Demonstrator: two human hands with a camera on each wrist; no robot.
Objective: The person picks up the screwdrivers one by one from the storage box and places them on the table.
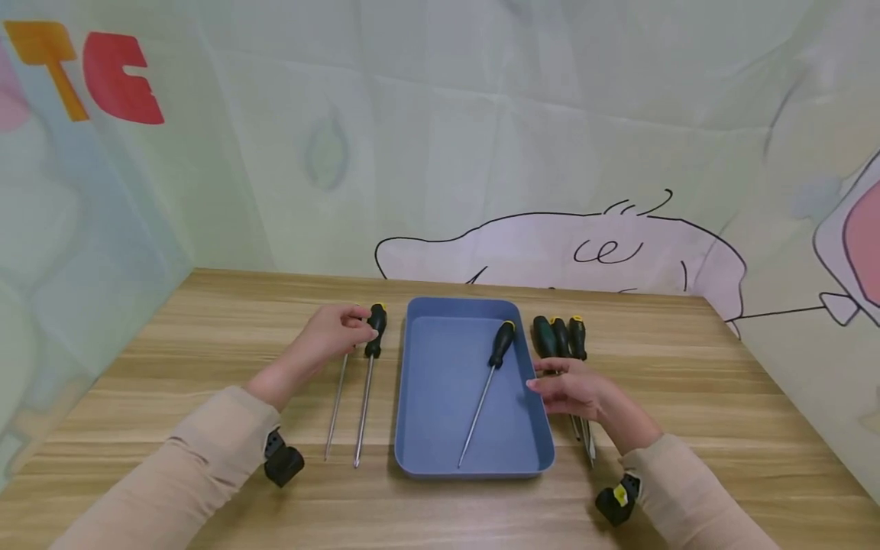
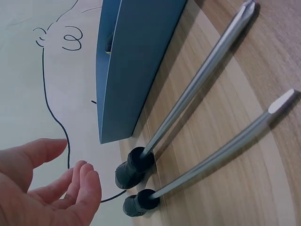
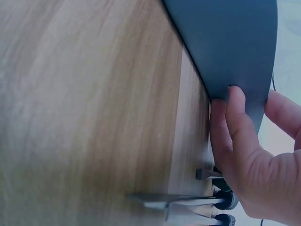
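Observation:
My left hand [image 1: 337, 330] hovers by the handles of two screwdrivers lying left of the tray. In the left wrist view, thumb and fingers are apart with nothing between them. The nearer-to-tray screwdriver [image 1: 364, 409] has a black handle with a yellow end; the other screwdriver [image 1: 336, 416] is partly hidden by the hand. My right hand [image 1: 574, 391] holds the right wall of the blue tray [image 1: 440, 307], thumb at the rim and fingers against the outer side. One black-handled screwdriver [image 1: 502, 344] lies slanted inside the tray.
Right of the tray, three dark-handled tools [image 1: 560, 336] lie side by side, partly covered by the right hand and with their metal ends towards me. All rest on a wood-grain table [image 1: 440, 516]. A printed cloth backdrop [image 1: 440, 153] stands behind its far edge.

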